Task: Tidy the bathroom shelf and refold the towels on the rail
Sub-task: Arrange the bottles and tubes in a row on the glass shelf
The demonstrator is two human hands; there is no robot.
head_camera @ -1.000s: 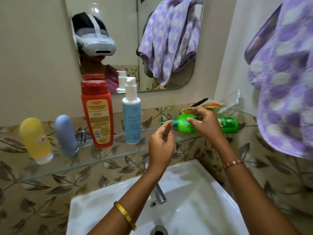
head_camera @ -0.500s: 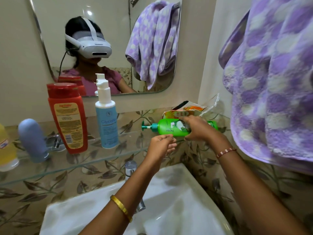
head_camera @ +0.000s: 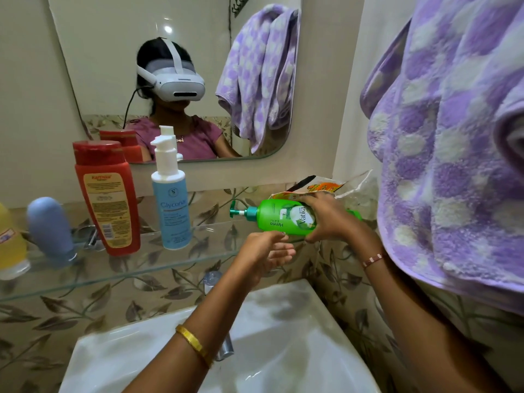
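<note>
mirror (head_camera: 113, 66) on wall above shelf | white sink (head_camera: 283, 350) below | chrome tap (head_camera: 211, 280) at basin rear | leaf-patterned tiles (head_camera: 71, 316) behind

Single head-worn view, looking forward and down, close in over the sink (head_camera: 283, 336) and glass shelf (head_camera: 127, 268). Faces the wall mirror (head_camera: 113, 66), tilted so the shelf slopes down to the left. Near enough that both forearms enter from the bottom edge and the purple towel (head_camera: 453, 137) fills the right side. Wide-angle, with edges bowed. Headset (head_camera: 175, 80) reflected in the mirror, straight ahead and slightly left of centre. No second view to share ground with.
</note>
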